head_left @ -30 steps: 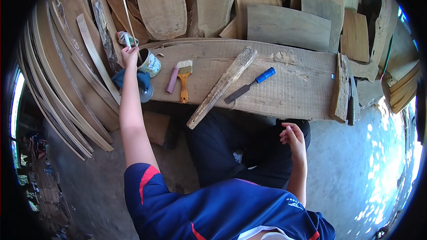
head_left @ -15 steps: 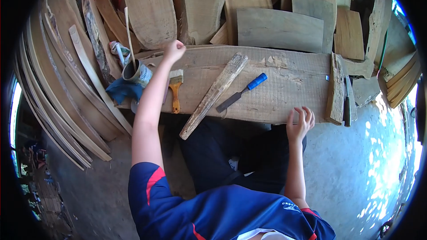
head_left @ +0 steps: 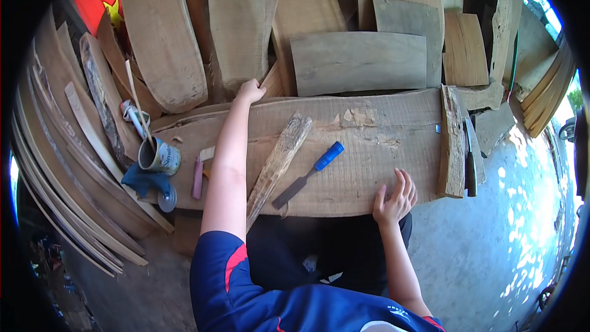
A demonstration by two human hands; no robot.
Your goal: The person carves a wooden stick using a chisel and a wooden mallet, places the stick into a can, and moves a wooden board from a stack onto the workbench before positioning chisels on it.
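Lying unheld on the plank [head_left: 356, 190]: chisel [head_left: 297, 186] at 5 o'clock, wood stick [head_left: 276, 165] at 8. Left hand [head_left: 251, 91] at 11, fingers curled, can't tell if pinching anything; right hand [head_left: 395, 201] at 4, fingers spread. Status: laid out, not in use; remainder unclear.

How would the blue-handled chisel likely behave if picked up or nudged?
The chisel should feel stiff, since its blade looks like metal. The handle looks rounded, so it might rock, but the flat blade probably keeps it from rolling far. It likely lifts freely, as nothing lies on it.
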